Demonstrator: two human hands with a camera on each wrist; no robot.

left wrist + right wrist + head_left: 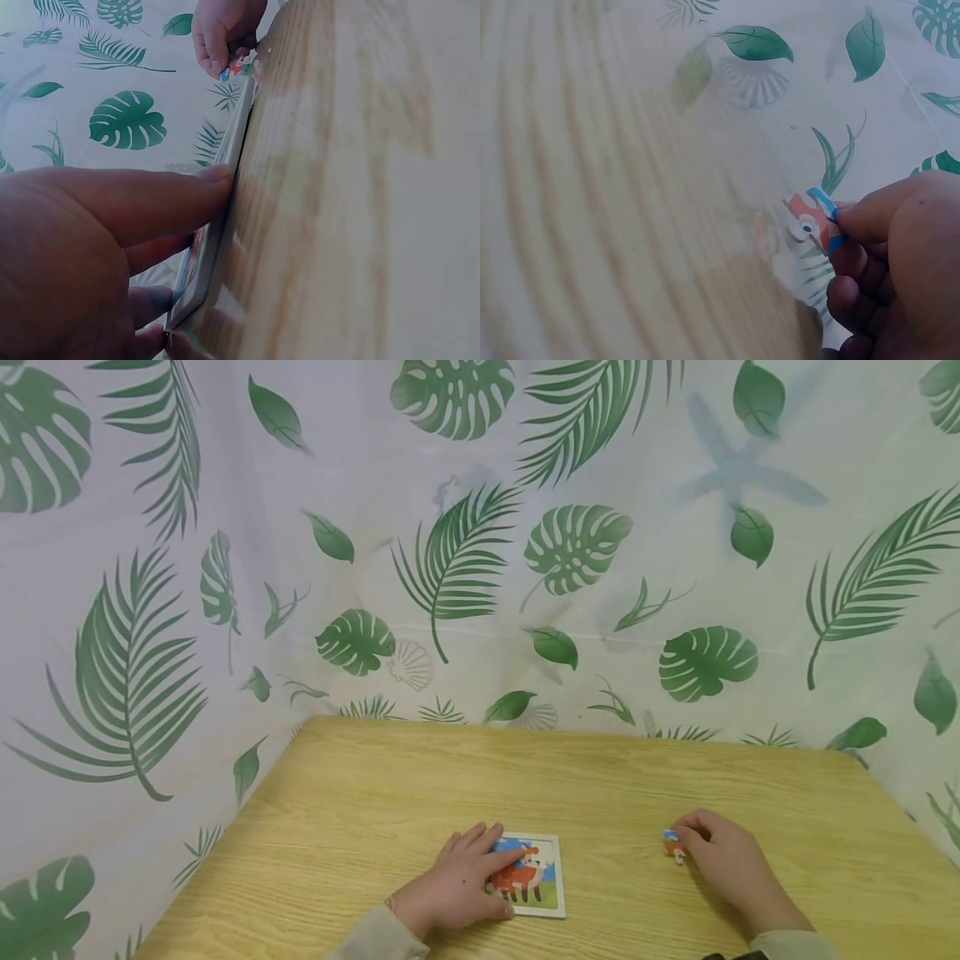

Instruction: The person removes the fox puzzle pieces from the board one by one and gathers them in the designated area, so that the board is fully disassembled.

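A small square picture puzzle (553, 885) with a white border lies on the table, showing an orange-and-white animal against blue sky and green grass. My left hand (461, 885) rests over its left part, fingers stretched out and the index finger across the picture. In the left wrist view, the thumb (165, 196) touches the border's near edge. The hand hides the puzzle's left side. Well to the right, my right hand (727, 856) pinches a puzzle piece (810, 217) between thumb and fingers, close over the tabletop. Orange, white and blue show on the piece, along with a dark eye.
The wooden table (420, 777) runs back to a white curtain (360, 585) printed with green leaves, which also hangs along the left and right sides. A dark object (738, 955) shows at the bottom edge by the right sleeve.
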